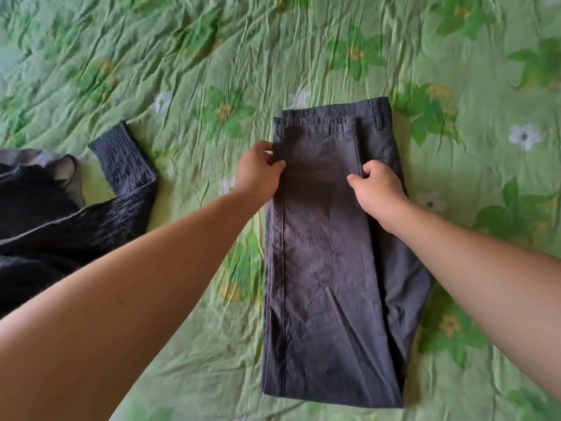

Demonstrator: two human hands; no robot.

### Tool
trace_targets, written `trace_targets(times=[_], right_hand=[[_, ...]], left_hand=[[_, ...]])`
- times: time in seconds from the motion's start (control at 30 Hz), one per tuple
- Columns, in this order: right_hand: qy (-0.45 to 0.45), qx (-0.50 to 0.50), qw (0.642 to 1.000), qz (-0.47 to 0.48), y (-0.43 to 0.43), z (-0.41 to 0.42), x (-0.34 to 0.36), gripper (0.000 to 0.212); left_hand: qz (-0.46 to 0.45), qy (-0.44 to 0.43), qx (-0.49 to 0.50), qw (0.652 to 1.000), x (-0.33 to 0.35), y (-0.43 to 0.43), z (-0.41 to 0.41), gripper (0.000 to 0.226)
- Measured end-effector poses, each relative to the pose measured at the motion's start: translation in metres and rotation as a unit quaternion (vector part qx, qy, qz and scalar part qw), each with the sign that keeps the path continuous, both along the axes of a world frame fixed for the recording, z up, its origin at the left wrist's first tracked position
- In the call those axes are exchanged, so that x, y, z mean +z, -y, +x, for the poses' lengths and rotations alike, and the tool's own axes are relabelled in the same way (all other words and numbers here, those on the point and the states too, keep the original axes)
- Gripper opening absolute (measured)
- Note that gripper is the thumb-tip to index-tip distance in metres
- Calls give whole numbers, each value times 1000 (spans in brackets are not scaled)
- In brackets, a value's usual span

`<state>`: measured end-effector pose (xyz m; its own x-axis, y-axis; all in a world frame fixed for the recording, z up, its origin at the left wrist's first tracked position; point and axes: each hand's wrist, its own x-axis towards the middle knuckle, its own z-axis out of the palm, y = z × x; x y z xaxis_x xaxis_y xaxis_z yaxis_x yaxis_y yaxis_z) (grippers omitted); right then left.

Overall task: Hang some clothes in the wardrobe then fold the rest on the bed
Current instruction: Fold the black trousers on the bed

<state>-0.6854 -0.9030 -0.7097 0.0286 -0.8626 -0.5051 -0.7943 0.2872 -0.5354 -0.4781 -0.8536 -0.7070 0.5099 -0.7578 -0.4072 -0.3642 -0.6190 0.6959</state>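
Dark grey trousers (pixel 328 268) lie folded lengthwise on the bed, waistband at the far end, a lower layer showing along the right side. My left hand (pixel 258 171) pinches the left edge of the top layer just below the waistband. My right hand (pixel 376 185) pinches the top layer's right edge at about the same height. A dark knitted sweater (pixel 121 189) lies crumpled at the left, one ribbed sleeve bent toward the trousers.
The bed is covered by a wrinkled green sheet (pixel 212 56) with a flower print, which fills the whole view. A grey piece of fabric (pixel 57 165) lies on top of the sweater pile at the far left.
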Motion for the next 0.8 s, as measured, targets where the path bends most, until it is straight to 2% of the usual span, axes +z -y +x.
trace_targets(times=[0.07,0.17,0.2,0.27,0.33,0.43,0.57,0.7,0.8], right_hand=[[-75,68,990,-93,-1,-4,2,33],[-134,220,924,-283,3,-1,2,54],[-147,265,909,-288,7,3,-1,60],[-171,324,902,-230,16,10,-17,65],[-203,361,892,-181,22,8,-39,67],[-212,382,884,-167,24,3,-52,68],[-201,393,882,-164,-7,-3,-34,75],[-198,493,822,-207,-107,-50,-34,78],[-207,494,820,-201,-168,-89,-39,82]], left_hand=[[-20,72,-38,996,2,-5,-2,50],[-48,184,-159,969,-4,-1,-8,65],[-44,226,-210,950,-9,4,-10,66],[-18,288,-291,912,-22,13,-12,66],[13,309,-331,891,-36,16,-12,64],[29,327,-333,884,-44,15,-11,64],[41,328,-304,893,-29,-18,-30,66],[26,319,-352,880,-30,-123,-58,70],[47,337,-379,861,-40,-201,-67,70]])
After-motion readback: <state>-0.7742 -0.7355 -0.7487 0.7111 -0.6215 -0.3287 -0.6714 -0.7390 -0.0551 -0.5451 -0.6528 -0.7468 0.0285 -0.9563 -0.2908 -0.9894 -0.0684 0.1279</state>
